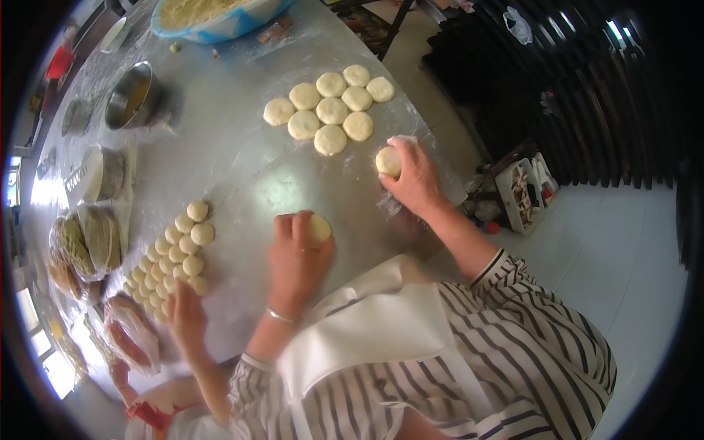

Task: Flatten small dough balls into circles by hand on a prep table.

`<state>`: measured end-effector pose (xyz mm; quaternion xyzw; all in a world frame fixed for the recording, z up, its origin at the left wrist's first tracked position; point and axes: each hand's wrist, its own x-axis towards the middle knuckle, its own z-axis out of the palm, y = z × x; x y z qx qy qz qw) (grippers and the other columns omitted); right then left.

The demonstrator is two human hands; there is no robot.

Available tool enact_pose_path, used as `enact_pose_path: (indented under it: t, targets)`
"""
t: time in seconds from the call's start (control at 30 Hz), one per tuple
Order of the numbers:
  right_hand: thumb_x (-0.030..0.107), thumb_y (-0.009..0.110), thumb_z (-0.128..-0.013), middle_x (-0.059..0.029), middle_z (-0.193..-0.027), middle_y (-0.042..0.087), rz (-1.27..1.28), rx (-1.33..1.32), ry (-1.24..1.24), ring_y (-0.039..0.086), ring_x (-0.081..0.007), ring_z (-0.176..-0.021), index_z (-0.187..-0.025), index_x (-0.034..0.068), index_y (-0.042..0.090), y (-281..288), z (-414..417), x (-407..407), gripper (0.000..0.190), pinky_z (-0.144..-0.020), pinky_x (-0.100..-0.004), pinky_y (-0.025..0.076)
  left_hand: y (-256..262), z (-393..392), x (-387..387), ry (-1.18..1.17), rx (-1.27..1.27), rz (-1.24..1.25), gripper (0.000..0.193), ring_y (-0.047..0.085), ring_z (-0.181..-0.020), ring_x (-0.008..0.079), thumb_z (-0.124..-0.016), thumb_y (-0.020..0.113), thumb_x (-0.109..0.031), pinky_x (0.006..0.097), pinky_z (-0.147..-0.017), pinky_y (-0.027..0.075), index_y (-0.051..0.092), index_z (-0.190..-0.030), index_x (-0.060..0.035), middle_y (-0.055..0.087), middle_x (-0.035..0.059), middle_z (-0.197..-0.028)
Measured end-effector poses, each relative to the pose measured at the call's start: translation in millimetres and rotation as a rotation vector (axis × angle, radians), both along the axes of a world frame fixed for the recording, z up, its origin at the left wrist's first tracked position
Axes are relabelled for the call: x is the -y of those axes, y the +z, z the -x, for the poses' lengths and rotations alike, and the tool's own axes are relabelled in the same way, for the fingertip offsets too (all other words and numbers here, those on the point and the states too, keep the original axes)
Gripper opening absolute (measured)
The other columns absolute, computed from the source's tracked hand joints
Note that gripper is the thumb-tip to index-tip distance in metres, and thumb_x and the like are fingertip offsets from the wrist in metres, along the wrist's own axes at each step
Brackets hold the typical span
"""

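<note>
My left hand (300, 256), with a bracelet at its wrist, has its fingers around a round dough piece (319, 229) at the metal table (242, 165). Near the table's right edge, my right hand (412, 173) grips another dough round (389, 161) between thumb and fingers. Beyond that hand lie several flattened dough discs (331, 111), set close together in staggered rows. Left of my left hand is a tight group of smaller dough balls (176, 253). A co-worker's hand (187, 313) touches the near end of that group.
A blue and white basin (220, 34) of pale crumbly filling stands at the far edge. Along the left are a steel bowl (132, 96), a steel pot (104, 173) and bagged fillings (88, 242). A bin (520, 195) stands on the floor at right. The co-worker's arms are close on my left.
</note>
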<state>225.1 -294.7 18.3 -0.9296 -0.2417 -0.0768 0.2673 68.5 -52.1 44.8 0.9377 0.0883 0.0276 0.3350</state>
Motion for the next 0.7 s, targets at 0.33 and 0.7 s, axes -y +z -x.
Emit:
enact_pose_path:
  t: [0.33, 0.7]
  targets:
    - [0.004, 0.088, -0.078, -0.0184, -0.129, 0.063, -0.209, -0.084, -0.048, 0.06, -0.0412, -0.123, -0.133, 0.004, 0.056, -6, -76, 2, 0.064, -0.105, -0.0487, 0.052, -5, -72, 47, -0.082, 0.028, 0.09, 0.06, 0.069, -0.098, 0.0352, -0.08, 0.088, -0.013, 0.044, -0.079, 0.063, 0.06, -0.132, -0.0078, 0.057, 0.0167, -0.122]
    - [-0.011, 0.072, -0.088, -0.0159, -0.132, 0.064, -0.657, -0.51, -0.155, 0.071, -0.026, -0.117, -0.134, 0.002, 0.054, -15, -75, 17, 0.05, -0.097, -0.0374, 0.062, -8, -114, 83, -0.023, 0.03, 0.244, 0.061, 0.07, -0.102, 0.025, -0.084, 0.087, -0.005, 0.0342, -0.071, 0.064, 0.056, -0.137, -0.0055, 0.055, 0.0145, -0.125]
